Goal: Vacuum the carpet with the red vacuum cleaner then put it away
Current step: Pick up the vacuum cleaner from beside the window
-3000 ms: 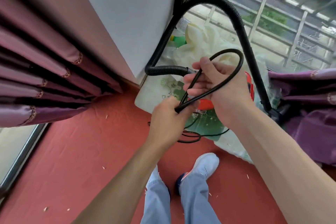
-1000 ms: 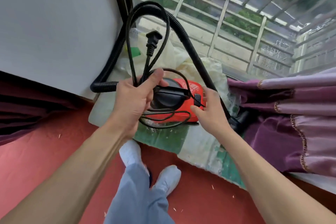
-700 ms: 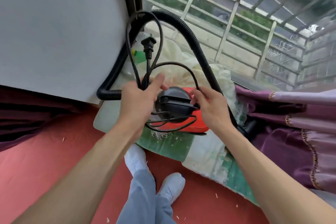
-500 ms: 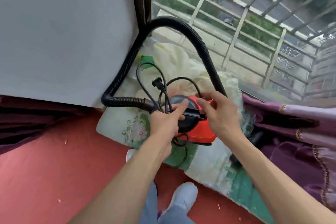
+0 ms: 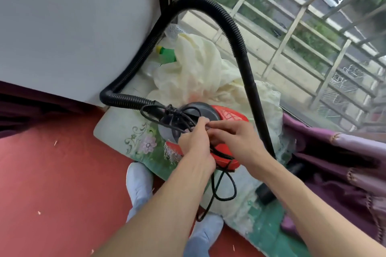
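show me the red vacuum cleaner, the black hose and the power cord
red vacuum cleaner (image 5: 231, 116), head view, red top of its body
black hose (image 5: 127, 101), head view, ribbed lower run
power cord (image 5: 170, 111), head view, bunched coils at the hose inlet

The vacuum cleaner (image 5: 226, 116) is set on the mat (image 5: 117, 129), cloth (image 5: 198, 69) heaped behind it, the hose (image 5: 211, 4) arched over both. The cord (image 5: 212, 183) is looped in front, under the left hand (image 5: 196, 144) and right hand (image 5: 237, 140); the curtain (image 5: 338, 169) is bunched at right.
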The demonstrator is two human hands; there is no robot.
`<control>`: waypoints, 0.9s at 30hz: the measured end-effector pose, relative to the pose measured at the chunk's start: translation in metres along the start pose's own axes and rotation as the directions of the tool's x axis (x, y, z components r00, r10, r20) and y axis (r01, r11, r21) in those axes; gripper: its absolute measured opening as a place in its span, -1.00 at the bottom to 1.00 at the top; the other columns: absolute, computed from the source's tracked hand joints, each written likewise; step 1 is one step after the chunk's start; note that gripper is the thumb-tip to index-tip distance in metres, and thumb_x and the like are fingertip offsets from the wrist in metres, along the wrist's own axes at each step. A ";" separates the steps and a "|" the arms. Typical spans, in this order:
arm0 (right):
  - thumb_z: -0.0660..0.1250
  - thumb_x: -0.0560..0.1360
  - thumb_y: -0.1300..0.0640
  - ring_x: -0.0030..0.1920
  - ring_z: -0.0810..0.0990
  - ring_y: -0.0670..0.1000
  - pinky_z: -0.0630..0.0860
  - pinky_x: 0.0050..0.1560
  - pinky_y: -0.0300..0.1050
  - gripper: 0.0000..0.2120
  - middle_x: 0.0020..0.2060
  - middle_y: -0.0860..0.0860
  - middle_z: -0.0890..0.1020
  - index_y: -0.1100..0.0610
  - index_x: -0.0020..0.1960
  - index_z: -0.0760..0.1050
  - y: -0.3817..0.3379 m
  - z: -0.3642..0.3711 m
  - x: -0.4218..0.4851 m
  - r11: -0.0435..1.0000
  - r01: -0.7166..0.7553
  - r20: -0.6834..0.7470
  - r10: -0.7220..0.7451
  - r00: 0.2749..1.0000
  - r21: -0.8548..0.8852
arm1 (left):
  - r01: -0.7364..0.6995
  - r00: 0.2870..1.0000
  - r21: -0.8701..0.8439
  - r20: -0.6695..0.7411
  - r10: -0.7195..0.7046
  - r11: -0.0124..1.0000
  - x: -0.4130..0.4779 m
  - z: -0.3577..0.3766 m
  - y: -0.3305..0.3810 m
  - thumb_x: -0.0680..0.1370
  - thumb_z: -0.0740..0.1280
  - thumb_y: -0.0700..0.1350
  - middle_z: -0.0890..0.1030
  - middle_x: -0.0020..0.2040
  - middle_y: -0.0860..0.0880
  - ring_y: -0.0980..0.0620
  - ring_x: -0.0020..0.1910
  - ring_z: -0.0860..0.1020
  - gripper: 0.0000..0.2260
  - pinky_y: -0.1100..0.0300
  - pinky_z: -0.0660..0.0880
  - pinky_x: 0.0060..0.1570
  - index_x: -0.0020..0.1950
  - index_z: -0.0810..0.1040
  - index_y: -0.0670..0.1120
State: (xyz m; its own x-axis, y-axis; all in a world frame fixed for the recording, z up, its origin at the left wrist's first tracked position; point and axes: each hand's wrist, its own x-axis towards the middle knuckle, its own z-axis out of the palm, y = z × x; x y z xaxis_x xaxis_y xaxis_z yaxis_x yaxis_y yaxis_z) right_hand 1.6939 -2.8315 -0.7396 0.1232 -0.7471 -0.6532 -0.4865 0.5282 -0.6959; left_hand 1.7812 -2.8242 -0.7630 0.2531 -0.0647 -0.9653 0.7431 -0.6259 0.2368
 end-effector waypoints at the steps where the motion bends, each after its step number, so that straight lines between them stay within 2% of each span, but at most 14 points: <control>1: 0.31 0.53 0.33 -0.15 0.70 -0.02 0.62 0.02 -0.15 -0.77 -0.18 0.01 0.73 0.11 0.06 0.67 0.005 -0.002 0.003 0.997 -0.038 -0.098 0.045 0.994 0.074 | -0.027 0.998 0.028 -0.054 0.028 0.999 0.002 0.004 -0.002 0.39 0.47 -0.12 0.62 -0.24 -0.09 -0.05 -0.38 0.52 -0.83 0.19 0.44 -0.37 -0.19 0.57 -0.21; 2: 0.29 0.53 0.33 -0.15 0.70 -0.02 0.63 0.00 -0.13 -0.77 -0.16 0.01 0.72 0.11 0.02 0.67 0.010 -0.003 0.006 0.997 -0.046 -0.195 0.057 0.979 0.059 | -0.044 0.995 0.033 -0.086 0.047 0.998 0.003 0.008 -0.004 0.40 0.45 -0.11 0.61 -0.26 -0.09 -0.05 -0.40 0.49 -0.83 0.20 0.40 -0.41 -0.19 0.57 -0.21; 4: 0.24 0.53 0.32 -0.06 0.64 -0.08 0.56 0.04 -0.16 -0.76 -0.05 -0.03 0.68 0.08 0.02 0.64 0.021 -0.003 0.013 0.995 -0.065 -0.329 0.036 0.944 -0.078 | -0.046 0.993 0.002 -0.109 0.046 0.999 0.003 0.013 -0.006 0.43 0.44 -0.14 0.58 -0.31 -0.07 -0.01 -0.48 0.48 -0.84 0.27 0.38 -0.52 -0.14 0.59 -0.23; 6: 0.23 0.53 0.29 0.02 0.57 -0.08 0.49 0.11 -0.14 -0.75 0.05 -0.03 0.61 0.08 0.10 0.60 0.027 -0.002 0.019 0.985 -0.095 -0.386 0.032 0.922 -0.145 | -0.038 0.991 -0.018 -0.128 0.036 0.999 0.006 0.015 -0.008 0.44 0.46 -0.15 0.58 -0.27 -0.09 0.02 -0.55 0.48 -0.76 0.34 0.36 -0.63 0.01 0.60 -0.27; 7: 0.23 0.52 0.26 0.04 0.56 -0.05 0.51 0.15 -0.07 -0.74 0.09 0.00 0.58 0.08 0.14 0.57 0.031 -0.004 0.023 0.981 -0.114 -0.410 0.041 0.911 -0.156 | -0.036 0.991 -0.025 -0.130 0.033 0.999 0.008 0.015 -0.008 0.43 0.47 -0.14 0.58 -0.25 -0.10 0.02 -0.55 0.49 -0.73 0.36 0.35 -0.64 0.06 0.60 -0.26; 10: 0.23 0.47 0.23 0.18 0.53 0.06 0.50 0.22 0.13 -0.61 0.21 0.07 0.50 0.08 0.28 0.45 0.040 -0.017 0.044 0.973 -0.162 -0.474 0.066 0.878 -0.164 | -0.036 0.992 -0.056 -0.122 0.029 0.998 0.015 0.020 -0.008 0.45 0.47 -0.11 0.59 -0.24 -0.08 0.00 -0.47 0.53 -0.77 0.25 0.47 -0.45 0.02 0.62 -0.21; 12: 0.24 0.43 0.22 0.24 0.49 0.09 0.48 0.24 0.13 -0.50 0.26 0.08 0.46 0.10 0.38 0.38 0.042 -0.027 0.059 0.970 -0.187 -0.504 0.085 0.859 -0.155 | 0.004 0.995 -0.088 -0.099 -0.013 0.996 0.015 0.024 -0.007 0.44 0.46 -0.13 0.59 -0.26 -0.06 -0.02 -0.40 0.54 -0.84 0.17 0.51 -0.29 -0.06 0.59 -0.17; 15: 0.26 0.42 0.23 0.30 0.42 0.12 0.41 0.23 0.00 -0.40 0.30 0.12 0.41 0.13 0.46 0.31 0.041 -0.040 0.081 0.955 -0.195 -0.520 0.053 0.853 -0.222 | 0.085 0.996 -0.152 -0.025 -0.090 0.985 0.015 0.028 -0.005 0.43 0.42 -0.21 0.58 -0.22 -0.06 -0.09 -0.28 0.54 -0.90 0.10 0.49 -0.21 -0.13 0.51 -0.15; 18: 0.29 0.47 0.26 0.46 0.22 0.12 0.19 0.44 -0.01 -0.27 0.46 0.11 0.26 0.12 0.57 0.10 0.038 -0.046 0.103 0.939 -0.180 -0.482 0.017 0.876 -0.293 | 0.113 0.987 -0.239 0.136 -0.082 0.964 0.021 0.031 -0.002 0.43 0.33 -0.28 0.67 -0.12 -0.08 -0.07 -0.29 0.60 -0.79 0.14 0.53 -0.25 0.05 0.59 -0.22; 20: 0.32 0.47 0.24 0.47 0.19 0.14 0.17 0.45 0.04 -0.21 0.48 0.11 0.25 0.08 0.60 0.03 0.036 -0.047 0.117 0.934 -0.182 -0.446 0.027 0.895 -0.307 | 0.122 0.977 -0.266 0.204 -0.067 0.956 0.024 0.033 -0.001 0.43 0.28 -0.31 0.69 -0.23 -0.08 -0.04 -0.33 0.64 -0.84 0.19 0.56 -0.35 -0.02 0.57 -0.24; 22: 0.34 0.48 0.22 0.43 0.21 0.17 0.24 0.38 0.08 -0.23 0.43 0.12 0.28 0.03 0.58 0.06 0.036 -0.046 0.126 0.912 -0.225 -0.425 0.063 0.903 -0.343 | 0.112 0.974 -0.242 0.219 -0.058 0.964 0.023 0.033 -0.001 0.43 0.28 -0.32 0.61 -0.47 -0.04 -0.06 -0.39 0.60 -0.93 0.20 0.53 -0.33 -0.24 0.48 -0.20; 23: 0.35 0.48 0.19 0.40 0.21 0.17 0.26 0.34 0.07 -0.29 0.40 0.13 0.27 0.00 0.55 0.13 0.037 -0.044 0.129 0.894 -0.256 -0.420 0.085 0.903 -0.369 | 0.098 0.977 -0.221 0.208 -0.051 0.970 0.022 0.033 0.000 0.44 0.30 -0.32 0.56 -0.54 -0.03 -0.06 -0.40 0.56 -0.86 0.20 0.51 -0.29 -0.30 0.44 -0.18; 25: 0.36 0.50 0.14 0.35 0.22 0.17 0.25 0.28 0.03 -0.47 0.34 0.12 0.28 -0.03 0.43 0.30 0.038 -0.040 0.132 0.872 -0.297 -0.426 0.115 0.898 -0.390 | 0.056 0.984 -0.186 0.177 -0.023 0.981 0.023 0.033 0.000 0.49 0.35 -0.30 0.50 -0.61 -0.02 -0.06 -0.40 0.52 -0.76 0.14 0.50 -0.18 -0.35 0.39 -0.17; 27: 0.33 0.52 0.10 0.33 0.24 0.18 0.26 0.29 0.08 -0.61 0.28 0.13 0.32 -0.03 0.31 0.35 0.039 -0.034 0.129 0.871 -0.311 -0.442 0.124 0.888 -0.380 | 0.045 0.985 -0.161 0.174 -0.017 0.986 0.024 0.031 -0.002 0.50 0.37 -0.29 0.48 -0.64 -0.01 -0.05 -0.41 0.50 -0.73 0.10 0.50 -0.14 -0.35 0.38 -0.16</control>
State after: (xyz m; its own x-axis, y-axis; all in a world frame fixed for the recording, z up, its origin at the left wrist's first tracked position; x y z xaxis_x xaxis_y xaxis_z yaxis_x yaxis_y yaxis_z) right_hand 1.6612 -2.9212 -0.8409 -0.3333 -0.7768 -0.5344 -0.7911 0.5387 -0.2897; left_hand 1.7668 -2.8487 -0.7896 0.1290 -0.1887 -0.9735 0.8440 -0.4945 0.2077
